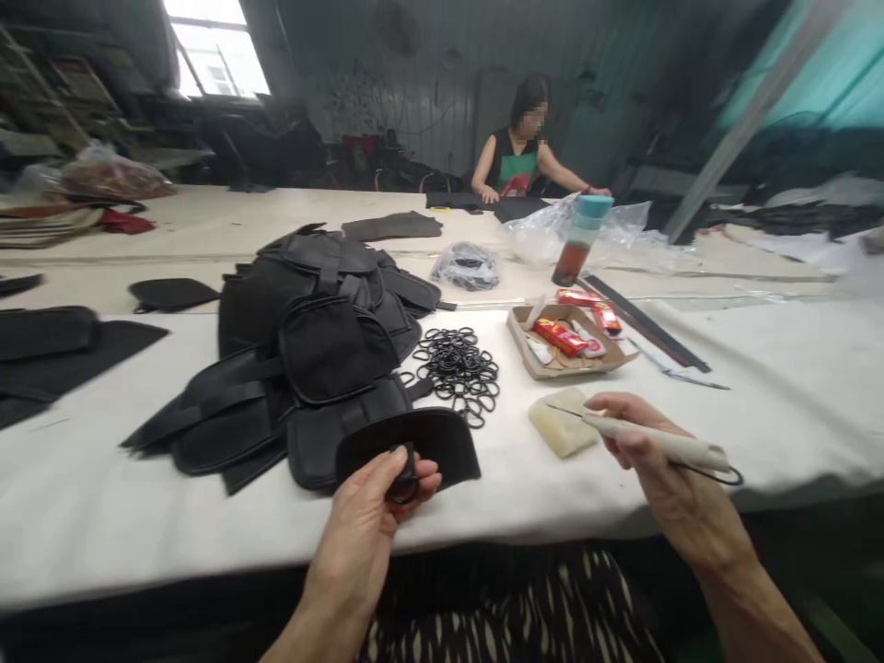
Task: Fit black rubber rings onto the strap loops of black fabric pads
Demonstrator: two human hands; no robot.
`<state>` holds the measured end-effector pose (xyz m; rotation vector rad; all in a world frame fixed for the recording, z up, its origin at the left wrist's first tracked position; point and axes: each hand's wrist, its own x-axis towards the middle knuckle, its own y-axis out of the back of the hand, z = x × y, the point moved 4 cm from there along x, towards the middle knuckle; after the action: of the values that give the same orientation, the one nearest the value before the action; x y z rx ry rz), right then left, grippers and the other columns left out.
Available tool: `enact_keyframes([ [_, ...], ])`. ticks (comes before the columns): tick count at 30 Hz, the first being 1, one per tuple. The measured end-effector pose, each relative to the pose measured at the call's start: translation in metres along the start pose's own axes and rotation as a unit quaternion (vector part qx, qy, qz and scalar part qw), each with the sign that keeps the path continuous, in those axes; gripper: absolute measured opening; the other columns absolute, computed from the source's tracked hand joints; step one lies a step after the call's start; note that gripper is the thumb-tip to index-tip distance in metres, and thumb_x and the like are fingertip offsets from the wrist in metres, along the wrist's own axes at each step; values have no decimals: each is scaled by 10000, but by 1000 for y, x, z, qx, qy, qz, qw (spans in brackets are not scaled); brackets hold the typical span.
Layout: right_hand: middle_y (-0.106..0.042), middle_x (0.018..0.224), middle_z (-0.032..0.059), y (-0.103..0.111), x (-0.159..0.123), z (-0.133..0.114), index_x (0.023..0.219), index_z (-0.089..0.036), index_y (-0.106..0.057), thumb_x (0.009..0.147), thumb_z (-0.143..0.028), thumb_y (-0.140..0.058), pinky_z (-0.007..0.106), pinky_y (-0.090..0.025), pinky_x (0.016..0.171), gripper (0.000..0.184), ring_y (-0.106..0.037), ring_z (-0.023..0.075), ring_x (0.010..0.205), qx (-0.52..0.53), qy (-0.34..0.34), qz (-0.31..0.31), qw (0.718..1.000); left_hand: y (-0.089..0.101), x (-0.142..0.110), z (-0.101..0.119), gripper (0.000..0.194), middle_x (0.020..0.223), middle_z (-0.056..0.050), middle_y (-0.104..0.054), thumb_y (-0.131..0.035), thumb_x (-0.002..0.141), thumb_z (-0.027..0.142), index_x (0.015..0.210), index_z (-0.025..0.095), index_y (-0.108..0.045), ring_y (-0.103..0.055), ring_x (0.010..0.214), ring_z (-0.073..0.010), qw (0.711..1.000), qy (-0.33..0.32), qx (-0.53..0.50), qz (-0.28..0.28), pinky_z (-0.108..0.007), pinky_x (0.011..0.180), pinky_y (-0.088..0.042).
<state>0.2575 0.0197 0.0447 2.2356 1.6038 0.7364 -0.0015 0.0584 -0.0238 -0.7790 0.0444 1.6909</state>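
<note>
My left hand [377, 497] pinches a black strap tab [406, 460] with a black metal ring [403, 491] looped in it. The tab belongs to a black bag piece [446, 447] with a curved edge, hanging just beyond my fingers. In my right hand [663, 479] lies an awl [663, 444] with a pale, thick handle and a dark loop at its rear end. Its thin metal tip points left, over a yellowish wax-like block [564, 422]. A loose pile of black rings [459, 364] lies between the bag pieces and the block.
Stacked black bag pieces [324, 341] fill the table's left middle. An open cardboard box [563, 366] holds small red packets. Behind it stand a teal-lidded bottle [578, 241] and plastic bags [542, 232]. A dark strip [649, 322] lies rightward. Across the table, a person [517, 152] handles dark material.
</note>
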Motion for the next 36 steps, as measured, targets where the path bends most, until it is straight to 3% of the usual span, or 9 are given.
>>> enact_keyframes([
  [6,-430,589,-36,13,2,16,730,-206,-534,850,-513,-452,242,-306,492,339,-391,121,539,-38,-102,41,993,-5,8,5,121,640,-91,-715,-591,753,127,658,97,-659,-680,583,-175,1000,-6,-1,12,-277,641,-570],
  [11,-349,521,-54,11,2,14,622,-209,-466,842,-439,-475,246,-258,461,319,-331,109,487,-84,-84,49,992,-2,2,6,151,677,-120,-723,-551,786,104,694,87,-669,-687,586,-188,999,24,28,29,-284,621,-576],
  [22,-362,500,-60,3,16,16,596,-226,-417,837,-421,-447,251,-268,488,311,-332,123,500,-173,-88,31,981,5,0,-1,176,681,-102,-726,-523,813,91,704,100,-660,-699,625,-189,998,43,27,44,-273,617,-585],
  [31,-315,455,-62,3,18,26,538,-218,-370,842,-417,-436,251,-246,445,369,-318,113,460,-107,-110,47,987,2,-2,1,150,715,-122,-727,-530,807,90,727,93,-657,-699,651,-194,999,38,12,16,-300,654,-580],
  [36,-325,423,-49,0,11,25,514,-215,-392,817,-476,-452,266,-233,424,404,-312,112,426,-138,-126,51,981,3,-6,-1,98,734,-129,-724,-595,780,142,729,90,-661,-689,656,-187,999,34,-23,1,-305,668,-565],
])
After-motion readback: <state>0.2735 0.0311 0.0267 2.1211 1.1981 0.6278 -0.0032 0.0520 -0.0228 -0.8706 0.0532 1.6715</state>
